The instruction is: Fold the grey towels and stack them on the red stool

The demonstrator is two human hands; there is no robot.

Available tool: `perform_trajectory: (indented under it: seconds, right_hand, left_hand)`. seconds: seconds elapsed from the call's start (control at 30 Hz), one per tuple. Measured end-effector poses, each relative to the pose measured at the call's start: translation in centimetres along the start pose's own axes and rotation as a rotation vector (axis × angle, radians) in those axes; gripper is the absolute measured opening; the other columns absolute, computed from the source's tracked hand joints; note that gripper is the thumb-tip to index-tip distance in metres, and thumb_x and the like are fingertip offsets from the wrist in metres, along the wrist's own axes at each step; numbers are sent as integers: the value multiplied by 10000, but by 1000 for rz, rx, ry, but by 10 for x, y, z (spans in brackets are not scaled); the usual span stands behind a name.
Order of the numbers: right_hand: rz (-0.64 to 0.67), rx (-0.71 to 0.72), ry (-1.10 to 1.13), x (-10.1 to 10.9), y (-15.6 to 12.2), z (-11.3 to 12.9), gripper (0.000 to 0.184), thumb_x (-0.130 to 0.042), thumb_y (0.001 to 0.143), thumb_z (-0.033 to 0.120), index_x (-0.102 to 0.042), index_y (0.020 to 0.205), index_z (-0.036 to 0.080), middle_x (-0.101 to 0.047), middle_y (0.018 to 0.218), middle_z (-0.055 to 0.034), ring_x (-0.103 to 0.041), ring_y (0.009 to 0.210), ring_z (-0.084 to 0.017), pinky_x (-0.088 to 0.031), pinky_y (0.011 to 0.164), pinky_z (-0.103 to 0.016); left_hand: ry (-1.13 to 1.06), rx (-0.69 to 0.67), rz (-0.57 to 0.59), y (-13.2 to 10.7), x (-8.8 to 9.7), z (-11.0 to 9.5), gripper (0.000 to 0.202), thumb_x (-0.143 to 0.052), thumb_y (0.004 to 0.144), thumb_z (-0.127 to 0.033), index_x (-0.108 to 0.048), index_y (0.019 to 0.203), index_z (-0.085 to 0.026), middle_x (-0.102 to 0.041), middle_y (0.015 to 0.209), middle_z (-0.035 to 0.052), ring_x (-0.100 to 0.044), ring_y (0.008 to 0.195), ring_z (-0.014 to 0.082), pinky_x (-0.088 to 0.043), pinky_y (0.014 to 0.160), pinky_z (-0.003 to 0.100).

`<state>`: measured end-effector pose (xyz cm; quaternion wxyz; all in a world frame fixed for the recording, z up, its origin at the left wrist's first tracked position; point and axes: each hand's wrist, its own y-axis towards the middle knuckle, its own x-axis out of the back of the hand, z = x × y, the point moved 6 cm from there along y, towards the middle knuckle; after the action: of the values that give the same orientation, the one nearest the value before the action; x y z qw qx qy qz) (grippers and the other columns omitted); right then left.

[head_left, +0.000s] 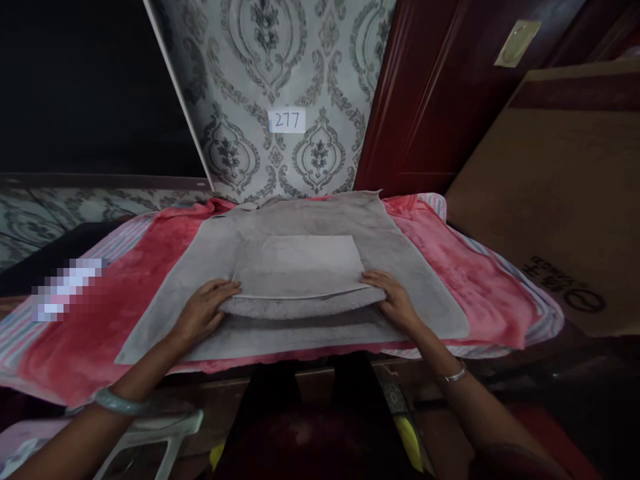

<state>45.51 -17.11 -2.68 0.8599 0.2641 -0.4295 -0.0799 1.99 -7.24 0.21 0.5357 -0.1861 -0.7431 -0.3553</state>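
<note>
A grey towel (300, 267), folded into a rectangle with a paler patch on top, lies in front of me. Its near edge bulges and is raised a little, with a dark gap underneath. My left hand (203, 310) grips the left near corner, fingers on top and thumb lower down. At the right near corner, my right hand (393, 297) has its fingers over the edge, its thumb mostly hidden. Beneath the towel, a larger grey cloth (170, 300) is spread flat over a red plush blanket (95, 320).
A striped sheet (547, 310) shows under the blanket's edges. At the right stands a big cardboard box (560, 200); a dark screen (95, 93) is at the left. A patterned wall (320, 60) rises behind. A white plastic stool (150, 440) stands below left.
</note>
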Motion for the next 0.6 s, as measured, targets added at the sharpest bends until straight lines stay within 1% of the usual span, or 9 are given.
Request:
perform_trajectory:
  seconds: [0.1,0.17,0.27,0.33,0.37,0.43,0.47,0.53,0.6]
  right_hand:
    - [-102,-76,150,23,33,7,329,-543,826,288,-751,1080,257,-741,1149,-65,-651,1136,-270,-488,1043,-475]
    - [-211,-115,239,46,56,14,249,-601,861,398,-746,984,237,-751,1027,-59,-680,1009,-263,-535,950,-444]
    - [-386,-102,356,85,88,28,299,-686,844,504,-723,930,220,-736,925,-36,-672,891,-236,-558,844,-393]
    - [-454,-82,436,107,106,36,344,-706,840,550,-715,945,223,-732,930,-30,-666,871,-219,-560,813,-366]
    - [-467,-80,477,114,114,37,366,-702,844,573,-711,958,226,-732,934,-31,-668,873,-216,-563,807,-360]
    - [-454,-105,556,120,128,32,403,-684,851,616,-705,965,229,-729,914,-38,-677,873,-220,-571,802,-364]
    - [-428,-136,592,118,134,26,419,-677,852,630,-702,965,227,-728,897,-44,-683,871,-225,-576,802,-373]
    - [-341,-251,654,99,143,5,443,-660,856,641,-699,969,214,-729,868,-61,-693,858,-240,-587,798,-398]
    - [-243,-473,678,66,143,-22,455,-639,862,632,-700,974,195,-736,845,-77,-701,836,-253,-590,796,-421]
  left_hand:
    - [-150,81,-183,26,38,-1,436,-476,850,-305,-682,1232,-279,-686,1276,66,-576,1268,278,-467,1107,462]
    - [-281,151,-307,48,72,-2,351,-516,862,-398,-692,1127,-249,-718,1157,58,-634,1132,261,-499,1049,428]
    - [-467,212,-486,80,125,-9,328,-659,802,-494,-673,946,-200,-711,888,26,-633,848,198,-551,830,337]
    - [-610,206,-554,100,153,-13,352,-736,759,-495,-662,894,-178,-683,817,13,-592,762,156,-530,752,297]
    - [-685,204,-557,110,161,-14,357,-759,748,-482,-662,886,-168,-677,803,13,-580,738,141,-520,735,287]
    - [-840,235,-516,129,165,-9,347,-781,739,-449,-662,877,-153,-680,791,20,-577,709,125,-513,717,285]
    - [-915,272,-476,137,160,-5,336,-789,734,-431,-661,871,-151,-683,780,22,-582,697,125,-516,710,290]
    - [-1037,394,-403,149,136,9,317,-804,717,-399,-659,851,-152,-688,739,24,-598,678,137,-529,697,302]
    - [-1090,556,-342,153,98,24,317,-819,695,-394,-667,830,-150,-688,692,28,-618,670,159,-546,691,319]
